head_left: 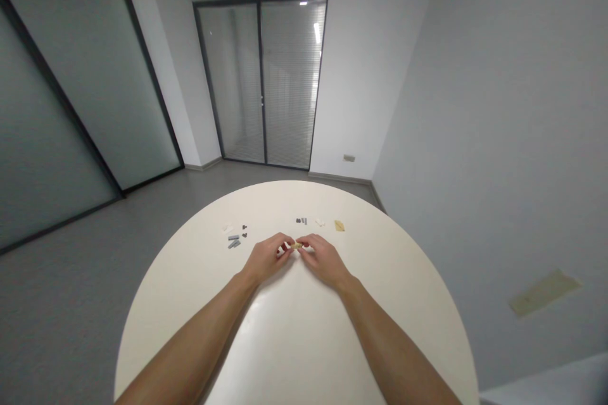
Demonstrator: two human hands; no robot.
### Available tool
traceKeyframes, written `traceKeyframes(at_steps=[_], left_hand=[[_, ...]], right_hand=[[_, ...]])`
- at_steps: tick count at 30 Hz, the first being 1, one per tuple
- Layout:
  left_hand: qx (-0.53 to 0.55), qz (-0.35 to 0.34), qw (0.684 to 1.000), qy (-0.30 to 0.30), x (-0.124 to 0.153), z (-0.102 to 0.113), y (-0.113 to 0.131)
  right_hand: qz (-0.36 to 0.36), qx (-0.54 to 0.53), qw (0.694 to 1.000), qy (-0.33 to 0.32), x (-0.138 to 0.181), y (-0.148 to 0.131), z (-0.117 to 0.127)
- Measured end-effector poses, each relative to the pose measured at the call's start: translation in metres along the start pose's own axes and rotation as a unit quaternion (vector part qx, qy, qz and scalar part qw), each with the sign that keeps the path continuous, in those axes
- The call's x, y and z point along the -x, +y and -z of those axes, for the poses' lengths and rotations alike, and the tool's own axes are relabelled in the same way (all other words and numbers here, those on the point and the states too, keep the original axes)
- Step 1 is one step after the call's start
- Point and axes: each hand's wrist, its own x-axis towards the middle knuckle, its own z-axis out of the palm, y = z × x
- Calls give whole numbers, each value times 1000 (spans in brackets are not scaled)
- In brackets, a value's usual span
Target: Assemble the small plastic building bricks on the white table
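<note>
My left hand (272, 255) and my right hand (323, 259) meet over the middle of the white round table (280, 342). Between their fingertips is a small tan piece (296, 245), gripped from both sides. Its exact kind is too small to make out, and the fingers partly cover it. Beyond the right hand lies a flat tan square piece (339, 226). Grey elongated pieces (234, 242) rest to the left of my left hand, with small dark pieces (244, 231) beside them.
Past my hands sit small dark and grey pieces (301, 221) and white pieces (320, 223). More white bits (227, 228) lie at the table's left. A glass door (261, 82) stands behind the table, and a grey wall (503, 139) rises to the right.
</note>
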Motion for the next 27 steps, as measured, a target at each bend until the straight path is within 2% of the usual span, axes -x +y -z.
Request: traceKeyframes(at_steps=[27], left_hand=[[-8, -21, 1000, 9, -1, -1, -2]], right_hand=[[-12, 9, 1000, 1, 0, 3, -2]])
